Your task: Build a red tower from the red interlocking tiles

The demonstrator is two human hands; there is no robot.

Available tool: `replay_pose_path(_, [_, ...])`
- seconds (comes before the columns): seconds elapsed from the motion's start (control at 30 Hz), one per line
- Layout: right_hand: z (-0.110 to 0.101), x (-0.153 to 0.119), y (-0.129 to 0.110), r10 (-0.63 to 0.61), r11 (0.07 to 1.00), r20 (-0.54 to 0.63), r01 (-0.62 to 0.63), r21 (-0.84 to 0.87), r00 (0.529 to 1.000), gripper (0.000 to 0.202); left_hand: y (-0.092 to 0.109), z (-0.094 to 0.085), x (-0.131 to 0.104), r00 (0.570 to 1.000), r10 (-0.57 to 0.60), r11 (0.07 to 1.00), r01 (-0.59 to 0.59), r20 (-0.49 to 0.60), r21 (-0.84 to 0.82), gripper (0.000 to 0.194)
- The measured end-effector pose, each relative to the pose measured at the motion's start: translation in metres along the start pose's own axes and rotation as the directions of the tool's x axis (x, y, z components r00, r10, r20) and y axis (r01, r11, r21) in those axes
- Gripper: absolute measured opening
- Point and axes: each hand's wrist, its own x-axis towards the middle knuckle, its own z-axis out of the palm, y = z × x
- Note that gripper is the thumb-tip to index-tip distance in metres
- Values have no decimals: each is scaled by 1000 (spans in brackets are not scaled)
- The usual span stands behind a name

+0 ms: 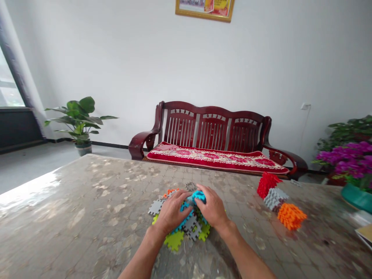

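My right hand (211,205) grips a small bunch of blue toothed interlocking tiles (199,196) between thumb and fingers, just above the pile. Close beside it, my left hand (173,211) curls its fingers and thumb around a blue tile at the left side of that bunch; the contact is partly blurred. Under both hands lies a loose pile of flat toothed tiles, with grey tiles (192,226), lime green tiles (174,241) and more blue ones. A grey tile (156,207) and some orange tiles (171,191) stick out past my left hand.
On the right of the patterned table (116,232) stand a red tile stack (266,185), a grey stack (275,199) and an orange stack (291,216). A dark grey ring-like piece (191,186) lies behind my hands. Purple flowers in a green pot (357,197) occupy the right edge.
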Motion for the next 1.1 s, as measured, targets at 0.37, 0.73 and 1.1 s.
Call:
replay_pose_path(0.37, [-19,5,-1,76,997,-7,-76,24,997,29,0,-8,4,981,-190,971,194,-47,142,29])
replay_pose_path(0.73, [4,4,12,54,987,-72,-42,155,996,36,-6,-19,6,866,-367,905,416,-340,84,28])
replay_pose_path(1.1, [22,2,13,75,910,-78,-36,413,994,55,-8,-20,8,743,-456,875,474,-490,-97,27])
